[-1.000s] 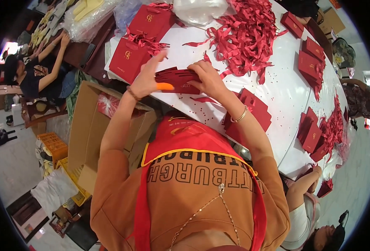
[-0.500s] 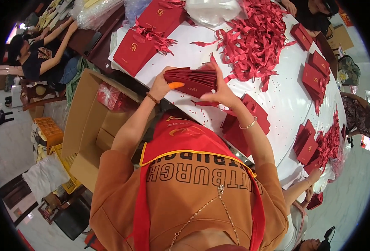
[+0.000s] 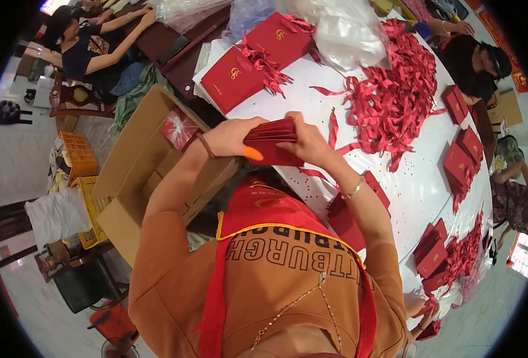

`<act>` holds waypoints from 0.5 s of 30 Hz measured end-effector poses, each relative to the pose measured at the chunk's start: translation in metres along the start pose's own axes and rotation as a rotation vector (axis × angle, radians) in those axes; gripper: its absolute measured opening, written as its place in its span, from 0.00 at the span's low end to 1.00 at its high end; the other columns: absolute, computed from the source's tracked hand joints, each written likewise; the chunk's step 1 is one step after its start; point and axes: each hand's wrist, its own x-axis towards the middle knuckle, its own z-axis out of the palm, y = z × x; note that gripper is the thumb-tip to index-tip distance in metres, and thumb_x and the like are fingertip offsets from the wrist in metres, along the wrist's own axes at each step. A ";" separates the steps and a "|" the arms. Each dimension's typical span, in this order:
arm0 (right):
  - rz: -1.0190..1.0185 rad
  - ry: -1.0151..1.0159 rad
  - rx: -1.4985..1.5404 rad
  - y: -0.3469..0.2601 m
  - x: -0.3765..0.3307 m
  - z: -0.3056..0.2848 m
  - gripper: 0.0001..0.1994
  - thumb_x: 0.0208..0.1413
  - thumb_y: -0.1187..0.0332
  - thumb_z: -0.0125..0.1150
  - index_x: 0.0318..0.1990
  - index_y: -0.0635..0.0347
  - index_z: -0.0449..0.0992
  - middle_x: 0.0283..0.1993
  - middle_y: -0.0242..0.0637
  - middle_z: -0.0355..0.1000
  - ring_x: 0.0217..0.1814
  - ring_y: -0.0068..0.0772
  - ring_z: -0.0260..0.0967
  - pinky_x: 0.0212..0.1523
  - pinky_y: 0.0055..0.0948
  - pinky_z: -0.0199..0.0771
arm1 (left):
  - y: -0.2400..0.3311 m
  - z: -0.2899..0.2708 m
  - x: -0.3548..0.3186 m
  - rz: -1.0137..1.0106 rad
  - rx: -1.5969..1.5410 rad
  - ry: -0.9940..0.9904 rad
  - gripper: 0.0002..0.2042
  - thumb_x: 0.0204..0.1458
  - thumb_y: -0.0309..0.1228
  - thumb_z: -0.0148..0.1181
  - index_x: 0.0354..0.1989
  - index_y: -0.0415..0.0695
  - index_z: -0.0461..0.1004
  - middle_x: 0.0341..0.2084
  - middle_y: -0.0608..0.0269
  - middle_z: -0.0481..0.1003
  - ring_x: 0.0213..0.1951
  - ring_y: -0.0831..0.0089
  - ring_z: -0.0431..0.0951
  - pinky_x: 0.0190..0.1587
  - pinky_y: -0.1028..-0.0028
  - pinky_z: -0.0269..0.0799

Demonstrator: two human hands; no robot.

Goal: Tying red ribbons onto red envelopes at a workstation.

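Note:
A stack of flat red paper gift bags (image 3: 273,152) is held between my two hands, in front of my red apron. My left hand (image 3: 231,138) is closed round its left end, with an orange cover on the thumb. My right hand (image 3: 308,140) grips the right end, fingers behind and thumb on the near face. The stack's upper edges fan slightly apart. Below my right forearm, more red bags (image 3: 350,224) lie on the white table, partly hidden by that arm.
An open cardboard box (image 3: 120,179) stands at my left, with a clear-wrapped red bundle (image 3: 179,128) inside. A heap of red ribbons (image 3: 392,95) and large red bags (image 3: 234,80) lie across the white table (image 3: 359,173). Co-workers sit around it; one person (image 3: 97,51) is at far left.
My hands have drawn the stack nearer my body and tilted it. The right hand's fingers, spread before, now close on its right end. The whole view has swung left.

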 end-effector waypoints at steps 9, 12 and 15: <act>0.001 0.125 0.370 -0.004 0.134 0.010 0.42 0.38 0.62 0.69 0.58 0.63 0.50 0.48 0.45 0.65 0.50 0.35 0.64 0.50 0.29 0.63 | -0.080 -0.124 0.036 0.026 -0.031 0.222 0.25 0.37 0.30 0.66 0.46 0.36 0.67 0.38 0.61 0.73 0.39 0.78 0.71 0.42 0.76 0.67; 0.096 0.150 0.312 0.012 0.176 0.021 0.38 0.37 0.51 0.66 0.56 0.55 0.57 0.56 0.48 0.58 0.58 0.46 0.56 0.55 0.37 0.57 | -0.124 -0.152 0.064 -0.012 0.026 0.297 0.25 0.37 0.32 0.67 0.45 0.38 0.68 0.40 0.59 0.72 0.40 0.75 0.72 0.41 0.75 0.68; 0.299 0.138 -0.216 0.013 0.175 0.035 0.38 0.37 0.50 0.65 0.56 0.54 0.58 0.58 0.45 0.56 0.60 0.49 0.52 0.56 0.45 0.55 | -0.173 -0.147 0.080 0.263 0.727 0.570 0.25 0.36 0.34 0.68 0.44 0.38 0.68 0.45 0.58 0.68 0.43 0.70 0.71 0.43 0.73 0.68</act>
